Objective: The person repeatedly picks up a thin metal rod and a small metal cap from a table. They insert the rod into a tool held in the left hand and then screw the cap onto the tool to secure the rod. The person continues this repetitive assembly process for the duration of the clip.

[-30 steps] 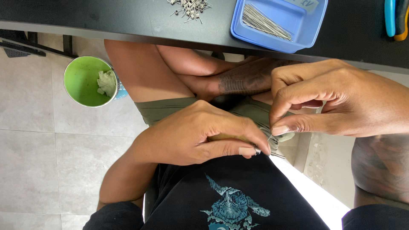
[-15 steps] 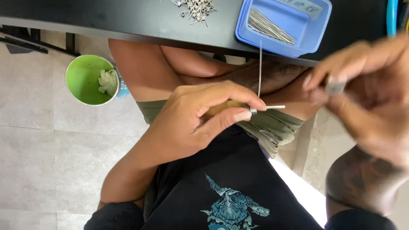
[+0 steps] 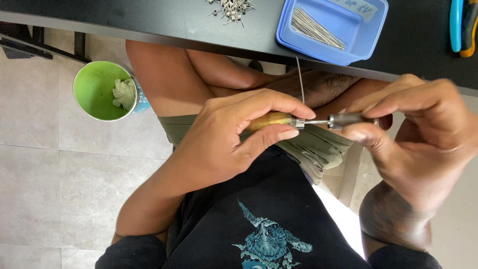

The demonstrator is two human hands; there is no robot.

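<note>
Hidden and cut-off parts over the lap

The left hand (image 3: 234, 134) covered most of the wooden tool handle (image 3: 271, 120); the right hand's fingers (image 3: 383, 112) hid the metal piece's (image 3: 348, 119) far end; the blue tray (image 3: 332, 30) and pliers (image 3: 462, 25) ran past the top edge.

Small workshop or assembly station. Black tabletop (image 3: 149, 20) carries a blue tray (image 3: 331, 30) of thin metal pins, a heap of small metal parts (image 3: 231, 7), and blue-handled pliers (image 3: 463, 25). Tiled floor below, green cup (image 3: 102, 89) standing on it.

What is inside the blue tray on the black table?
The blue tray holds a bundle of thin metal wires lying loose on its floor. Its right end is cut off by the frame.
</note>
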